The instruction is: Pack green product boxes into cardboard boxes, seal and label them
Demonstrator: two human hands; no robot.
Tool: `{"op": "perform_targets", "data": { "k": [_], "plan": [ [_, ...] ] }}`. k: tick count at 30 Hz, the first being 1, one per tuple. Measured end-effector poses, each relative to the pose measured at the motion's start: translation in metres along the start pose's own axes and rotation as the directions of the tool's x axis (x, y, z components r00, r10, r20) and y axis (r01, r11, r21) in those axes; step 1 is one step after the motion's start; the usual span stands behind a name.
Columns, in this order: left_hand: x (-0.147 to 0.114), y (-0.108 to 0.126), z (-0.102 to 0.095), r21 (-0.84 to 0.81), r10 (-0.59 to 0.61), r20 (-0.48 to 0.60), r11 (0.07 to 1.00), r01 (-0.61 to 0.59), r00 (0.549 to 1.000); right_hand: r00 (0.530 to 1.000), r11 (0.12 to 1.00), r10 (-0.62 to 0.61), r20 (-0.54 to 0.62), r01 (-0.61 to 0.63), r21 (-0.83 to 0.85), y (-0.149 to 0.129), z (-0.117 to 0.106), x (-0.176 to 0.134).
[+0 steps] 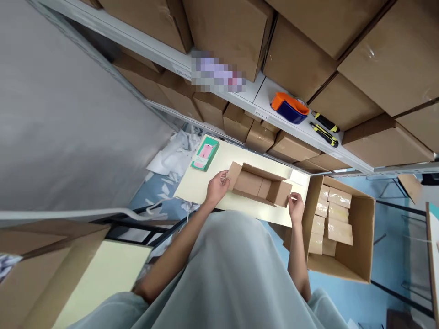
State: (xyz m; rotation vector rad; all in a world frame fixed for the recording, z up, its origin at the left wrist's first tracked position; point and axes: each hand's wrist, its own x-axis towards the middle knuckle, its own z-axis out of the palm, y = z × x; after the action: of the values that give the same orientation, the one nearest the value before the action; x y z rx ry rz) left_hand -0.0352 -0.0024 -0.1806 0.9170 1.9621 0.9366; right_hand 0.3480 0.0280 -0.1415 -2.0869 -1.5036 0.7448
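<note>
A small open cardboard box (252,183) sits on the pale yellow table (192,185), its inside bare and its end flaps folded outward. My left hand (218,188) pinches the flap at the box's left end between thumb and fingers. At the opposite end, my right hand (295,208) grips the right flap with bent fingers. A green package with a pink front (205,154) lies on the table beyond my left hand. Just right of my right hand stands a large open carton (363,237) with several small taped cardboard boxes (339,197) inside.
Shelves packed with cardboard boxes (298,59) rise behind the table. An orange and blue tape dispenser (290,108) and two yellow-black utility knives (325,129) lie on the shelf edge (353,157). White scraps (168,153) litter the blue floor at left, beside a grey wall (78,114).
</note>
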Motion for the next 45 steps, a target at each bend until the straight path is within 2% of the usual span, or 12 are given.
{"op": "perform_targets", "data": {
  "k": [4, 8, 11, 15, 21, 25, 31, 37, 41, 45],
  "plan": [
    [-0.027, 0.001, -0.002, -0.014, -0.028, -0.083, 1.0, 0.027, 0.996, 0.997, 0.994, -0.053, 0.061, 0.047, 0.096, 0.001, 0.005, 0.013],
    [-0.068, -0.013, -0.023, -0.105, -0.09, -0.213, 0.992, 0.069, 0.973, 0.968, 0.978, -0.151, 0.198, 0.117, 0.173, -0.015, 0.018, 0.026],
    [-0.105, -0.031, -0.05, -0.197, -0.172, -0.327, 0.974, 0.111, 0.929, 0.903, 0.96, -0.246, 0.353, 0.176, 0.217, -0.039, 0.04, 0.031],
    [-0.163, -0.059, -0.087, -0.282, -0.264, -0.475, 0.949, 0.139, 0.84, 0.753, 0.911, -0.41, 0.515, 0.311, 0.27, -0.086, 0.076, 0.013],
    [-0.251, -0.104, -0.136, -0.423, -0.406, -0.657, 0.896, 0.135, 0.635, 0.484, 0.792, -0.602, 0.635, 0.463, 0.398, -0.159, 0.122, -0.067],
    [-0.305, -0.136, -0.166, -0.449, -0.444, -0.722, 0.884, 0.129, 0.531, 0.36, 0.736, -0.654, 0.665, 0.505, 0.45, -0.192, 0.149, -0.13],
    [-0.376, -0.196, -0.209, -0.499, -0.5, -0.784, 0.86, 0.104, 0.368, 0.228, 0.658, -0.685, 0.691, 0.6, 0.454, -0.225, 0.192, -0.222],
    [-0.441, -0.264, -0.249, -0.548, -0.562, -0.791, 0.827, 0.129, 0.242, 0.119, 0.588, -0.707, 0.697, 0.647, 0.485, -0.25, 0.242, -0.314],
    [-0.471, -0.299, -0.264, -0.525, -0.558, -0.8, 0.829, 0.194, 0.219, 0.08, 0.58, -0.688, 0.721, 0.659, 0.48, -0.257, 0.272, -0.37],
    [-0.486, -0.322, -0.27, -0.506, -0.549, -0.81, 0.832, 0.229, 0.206, 0.045, 0.562, -0.668, 0.742, 0.684, 0.465, -0.259, 0.295, -0.41]
  ]
}}
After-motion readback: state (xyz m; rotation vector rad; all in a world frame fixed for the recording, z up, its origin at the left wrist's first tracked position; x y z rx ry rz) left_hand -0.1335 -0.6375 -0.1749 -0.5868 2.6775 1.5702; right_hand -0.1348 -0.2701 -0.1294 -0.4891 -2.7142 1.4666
